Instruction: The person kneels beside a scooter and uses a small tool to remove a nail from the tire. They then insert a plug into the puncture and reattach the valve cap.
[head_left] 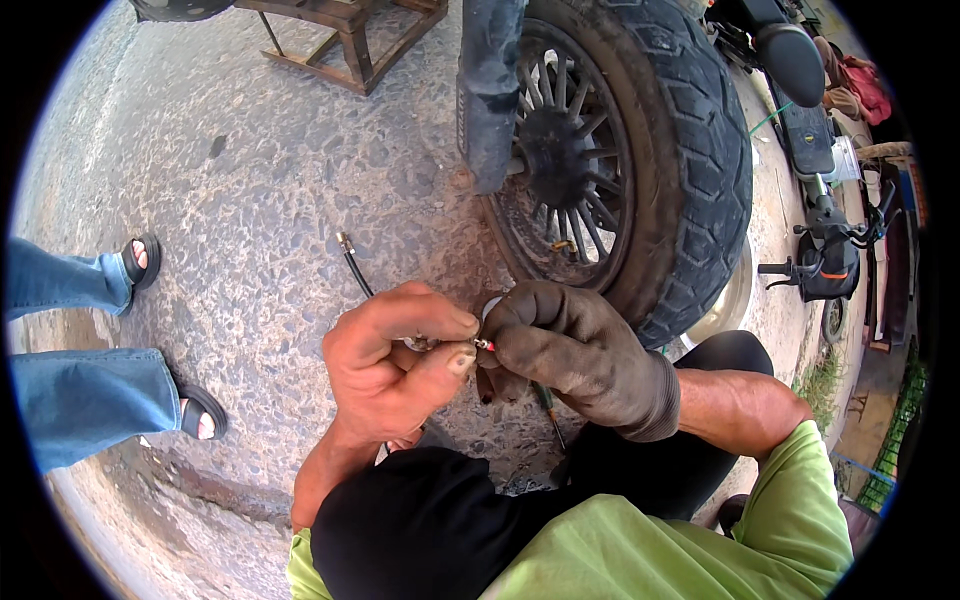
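A small metal piece with a red band (484, 345) is pinched between my two hands. My bare left hand (395, 360) grips its left end with thumb and forefinger. Closed on the other end is my right hand (585, 355), in a dark grey work glove. The gloved fingers hide part of the piece, and its exact kind is too small to make out. Just beyond my hands stands a wheel with black spokes (565, 160) and a chunky knobbly tyre (690, 150). A brass-coloured fitting (563, 245) shows near its rim.
A black hose (356, 272) with a brass end lies beyond my left hand. Below my right hand is a thin tool with a green handle (545, 398). A person in jeans (95, 395) stands at left. A wooden stand (355, 50) and a parked scooter (825, 260) are farther off.
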